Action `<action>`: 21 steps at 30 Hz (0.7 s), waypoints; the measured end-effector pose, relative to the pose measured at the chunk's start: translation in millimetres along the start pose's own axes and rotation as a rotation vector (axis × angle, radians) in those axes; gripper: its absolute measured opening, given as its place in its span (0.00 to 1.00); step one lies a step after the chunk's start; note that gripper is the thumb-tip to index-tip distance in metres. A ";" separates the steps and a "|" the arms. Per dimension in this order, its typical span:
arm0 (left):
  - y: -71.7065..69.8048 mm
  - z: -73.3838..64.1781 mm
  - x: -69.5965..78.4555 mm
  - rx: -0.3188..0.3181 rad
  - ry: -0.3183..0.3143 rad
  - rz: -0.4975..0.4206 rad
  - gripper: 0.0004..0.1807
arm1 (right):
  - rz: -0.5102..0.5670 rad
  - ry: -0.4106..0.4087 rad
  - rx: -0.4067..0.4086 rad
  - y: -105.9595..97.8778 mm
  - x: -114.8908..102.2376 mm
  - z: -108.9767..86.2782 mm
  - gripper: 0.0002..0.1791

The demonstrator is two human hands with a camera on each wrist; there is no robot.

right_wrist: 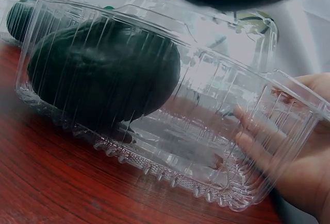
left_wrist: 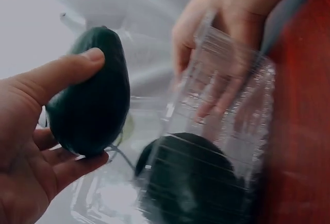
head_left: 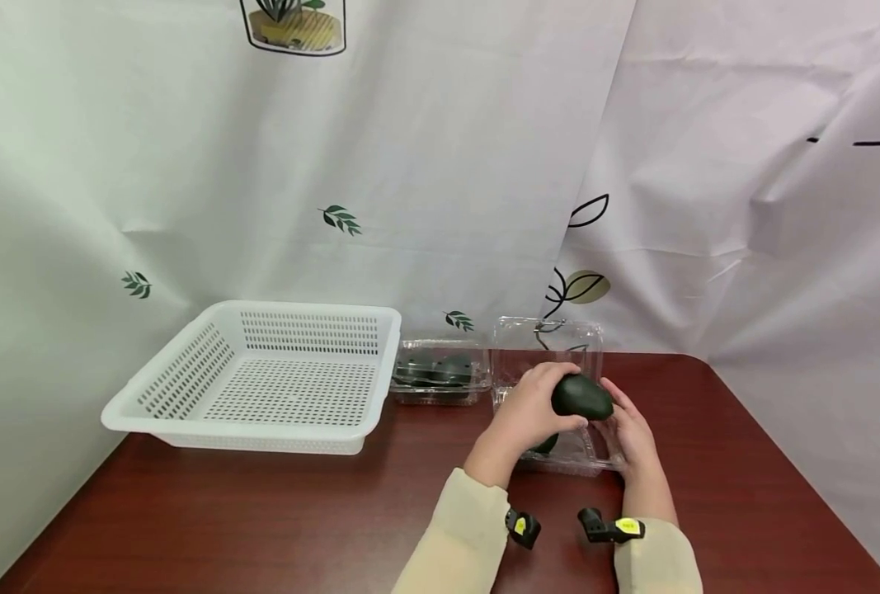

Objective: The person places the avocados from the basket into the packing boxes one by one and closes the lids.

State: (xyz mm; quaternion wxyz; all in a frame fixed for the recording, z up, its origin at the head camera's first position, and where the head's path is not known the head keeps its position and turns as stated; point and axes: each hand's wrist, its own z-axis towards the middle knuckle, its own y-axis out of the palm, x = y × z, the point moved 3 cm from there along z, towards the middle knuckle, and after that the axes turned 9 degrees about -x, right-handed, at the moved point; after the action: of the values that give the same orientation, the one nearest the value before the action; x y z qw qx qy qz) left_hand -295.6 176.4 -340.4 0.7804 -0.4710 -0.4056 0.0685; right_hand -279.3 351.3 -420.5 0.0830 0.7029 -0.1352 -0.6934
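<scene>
My left hand (head_left: 532,408) grips a dark green avocado (head_left: 582,397), raised above the lower half of a clear plastic clamshell box (head_left: 569,466). The left wrist view shows the thumb across one side of the avocado and fingers beneath it. Another dark avocado (right_wrist: 103,72) lies inside at the box's left end, seen through the ribbed wall. My right hand (head_left: 635,433) is at the right end of the box, its fingers (right_wrist: 258,149) extended along the end wall and visible through the plastic. The box's lid (head_left: 514,334) stands raised at the back.
A second clear box (head_left: 440,396) with dark green fruit sits behind and to the left. Farther left is a large white slatted plastic basket (head_left: 365,433). All stand on a red-brown wooden table (head_left: 261,511), backed by a pale printed cloth (head_left: 440,165).
</scene>
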 end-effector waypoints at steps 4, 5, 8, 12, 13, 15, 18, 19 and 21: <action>10.7 2.5 -1.5 -0.027 -0.039 0.043 0.35 | 0.037 -0.018 -0.010 0.8 0.4 1.3 0.30; 13.3 3.0 -1.2 -0.034 -0.041 0.051 0.35 | 0.047 -0.020 -0.009 0.7 0.5 1.4 0.30; 20.3 3.8 0.2 -0.057 -0.039 0.094 0.36 | 0.072 -0.030 -0.013 0.2 1.0 1.6 0.30; 28.1 4.8 0.4 -0.081 -0.032 0.197 0.36 | 0.050 -0.025 -0.019 -0.3 1.3 2.6 0.30; 29.7 5.0 0.0 -0.084 -0.036 0.226 0.36 | 0.034 -0.020 -0.016 -0.5 1.5 3.0 0.29; 32.5 5.1 -1.0 -0.085 -0.048 0.271 0.37 | 0.008 -0.010 -0.008 -0.8 1.9 3.8 0.29; 35.4 5.7 -2.5 -0.078 -0.075 0.310 0.38 | -0.025 0.000 0.010 -1.9 3.0 4.6 0.29; 36.3 5.9 -2.9 -0.075 -0.084 0.317 0.38 | -0.040 -0.004 0.013 -2.3 3.3 4.8 0.29; 37.9 6.3 -3.5 -0.073 -0.101 0.328 0.39 | -0.066 -0.020 0.013 -3.0 3.7 5.1 0.30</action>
State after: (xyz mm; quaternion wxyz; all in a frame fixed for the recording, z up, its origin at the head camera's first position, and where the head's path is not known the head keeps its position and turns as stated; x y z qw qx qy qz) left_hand -291.8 199.7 -370.9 0.7197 -0.5548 -0.3643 0.2037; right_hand -284.2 353.4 -425.1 0.0541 0.7005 -0.1171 -0.7018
